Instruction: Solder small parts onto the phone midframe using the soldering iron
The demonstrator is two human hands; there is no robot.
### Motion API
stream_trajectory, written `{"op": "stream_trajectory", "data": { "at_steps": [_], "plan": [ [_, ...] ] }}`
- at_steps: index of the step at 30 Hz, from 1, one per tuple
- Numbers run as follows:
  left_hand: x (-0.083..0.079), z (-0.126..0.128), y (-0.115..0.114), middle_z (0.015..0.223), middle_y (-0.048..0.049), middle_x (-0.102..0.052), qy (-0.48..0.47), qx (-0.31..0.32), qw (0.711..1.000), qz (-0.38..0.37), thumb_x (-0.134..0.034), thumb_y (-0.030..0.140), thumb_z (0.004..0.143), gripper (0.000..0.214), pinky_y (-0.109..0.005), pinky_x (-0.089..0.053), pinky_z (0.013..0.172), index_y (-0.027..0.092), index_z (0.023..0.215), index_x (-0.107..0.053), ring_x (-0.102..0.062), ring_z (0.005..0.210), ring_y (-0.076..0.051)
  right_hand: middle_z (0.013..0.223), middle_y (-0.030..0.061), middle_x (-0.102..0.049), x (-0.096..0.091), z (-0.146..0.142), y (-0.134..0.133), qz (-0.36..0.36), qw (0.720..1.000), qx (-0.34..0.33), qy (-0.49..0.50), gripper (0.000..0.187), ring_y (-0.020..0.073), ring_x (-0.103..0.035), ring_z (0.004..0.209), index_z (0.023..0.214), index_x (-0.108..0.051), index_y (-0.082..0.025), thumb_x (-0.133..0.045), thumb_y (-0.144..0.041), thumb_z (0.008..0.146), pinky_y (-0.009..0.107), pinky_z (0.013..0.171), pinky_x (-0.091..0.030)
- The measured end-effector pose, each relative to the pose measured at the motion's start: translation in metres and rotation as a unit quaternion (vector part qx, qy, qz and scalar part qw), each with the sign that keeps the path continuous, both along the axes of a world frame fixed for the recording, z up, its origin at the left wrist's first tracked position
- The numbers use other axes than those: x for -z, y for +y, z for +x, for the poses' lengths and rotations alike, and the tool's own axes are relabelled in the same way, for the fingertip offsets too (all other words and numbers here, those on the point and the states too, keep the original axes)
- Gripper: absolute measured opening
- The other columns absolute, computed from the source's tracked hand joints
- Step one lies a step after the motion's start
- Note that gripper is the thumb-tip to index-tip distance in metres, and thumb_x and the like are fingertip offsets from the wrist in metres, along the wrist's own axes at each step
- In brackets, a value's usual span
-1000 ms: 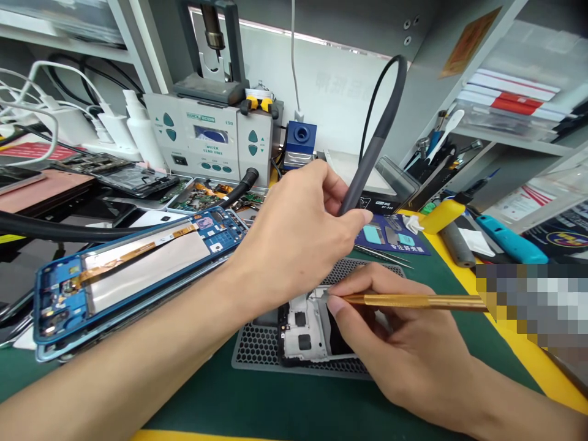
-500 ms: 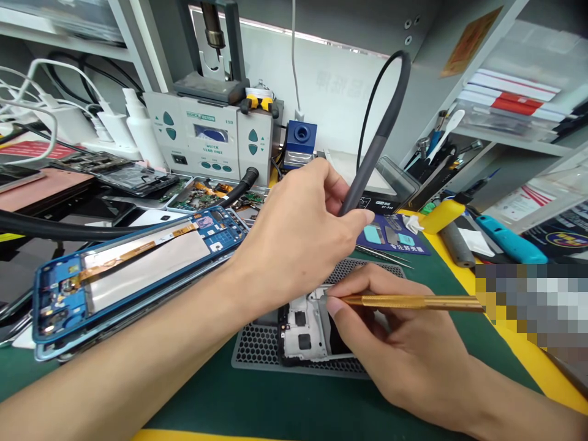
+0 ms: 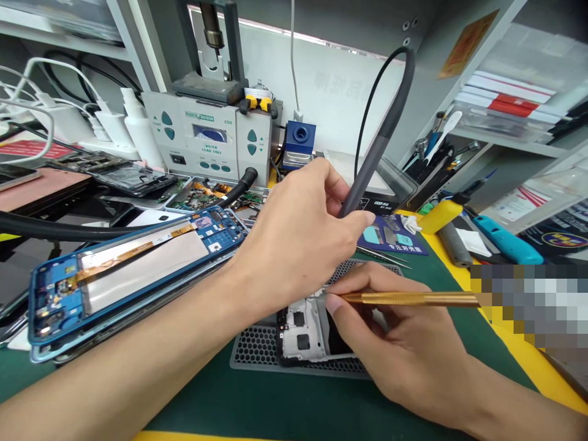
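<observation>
My left hand [image 3: 298, 236] is closed around a dark grey handpiece [image 3: 367, 165] whose black cable loops up and over behind it. The handpiece points down toward a small phone part with a white frame [image 3: 301, 334] lying on a grey perforated mat [image 3: 257, 349]. My right hand [image 3: 395, 343] pinches a gold-coloured tool [image 3: 413, 299], held level, with its tip at the part's upper edge just under my left hand. The tips of both tools are hidden by my fingers.
An opened blue phone [image 3: 124, 269] lies at the left on the green bench mat [image 3: 275, 404]. A grey rework station [image 3: 206, 141] stands behind, with a thick black hose [image 3: 68, 229] and a parts tray. Tweezers, a yellow tool [image 3: 441, 215] and a blue tool [image 3: 500, 236] lie at right.
Both hands stay in place. The handpiece cable has swayed slightly to the right, and the view has shifted a little.
</observation>
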State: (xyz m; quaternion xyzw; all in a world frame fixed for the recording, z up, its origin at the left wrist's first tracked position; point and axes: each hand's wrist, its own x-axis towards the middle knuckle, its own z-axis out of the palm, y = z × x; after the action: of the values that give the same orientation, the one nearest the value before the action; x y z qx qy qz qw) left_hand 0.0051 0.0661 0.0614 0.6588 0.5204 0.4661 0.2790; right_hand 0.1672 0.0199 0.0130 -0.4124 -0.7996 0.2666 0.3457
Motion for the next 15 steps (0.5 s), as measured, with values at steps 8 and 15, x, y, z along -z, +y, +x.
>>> {"op": "stream_trajectory", "data": {
  "at_steps": [8, 15],
  "plan": [
    [-0.0005, 0.0001, 0.0000, 0.066, 0.0031, -0.058, -0.003, -0.003, 1.000, -0.002, -0.079, 0.024, 0.081, 0.026, -0.027, -0.042, 0.054, 0.023, 0.079, -0.053, -0.063, 0.069, -0.018, 0.071, -0.0028, -0.061, -0.0009, 0.0010, -0.0007, 0.008, 1.000, -0.001, -0.001, 0.012, 0.0121, -0.053, 0.055, 0.088, -0.065, -0.023, -0.061, -0.013, 0.094, 0.028, 0.048, -0.041],
    [-0.0006, -0.0008, -0.0015, 0.065, 0.0033, -0.057, 0.007, -0.005, 1.000, 0.004, -0.079, 0.026, 0.081, 0.023, -0.027, -0.041, 0.053, 0.023, 0.081, -0.055, -0.060, 0.064, -0.016, 0.072, -0.0031, -0.062, -0.0004, 0.0001, -0.0002, 0.003, 1.000, 0.006, -0.006, 0.012, 0.0114, -0.051, 0.054, 0.089, -0.065, -0.023, -0.061, -0.013, 0.094, 0.027, 0.047, -0.039]
  ]
}}
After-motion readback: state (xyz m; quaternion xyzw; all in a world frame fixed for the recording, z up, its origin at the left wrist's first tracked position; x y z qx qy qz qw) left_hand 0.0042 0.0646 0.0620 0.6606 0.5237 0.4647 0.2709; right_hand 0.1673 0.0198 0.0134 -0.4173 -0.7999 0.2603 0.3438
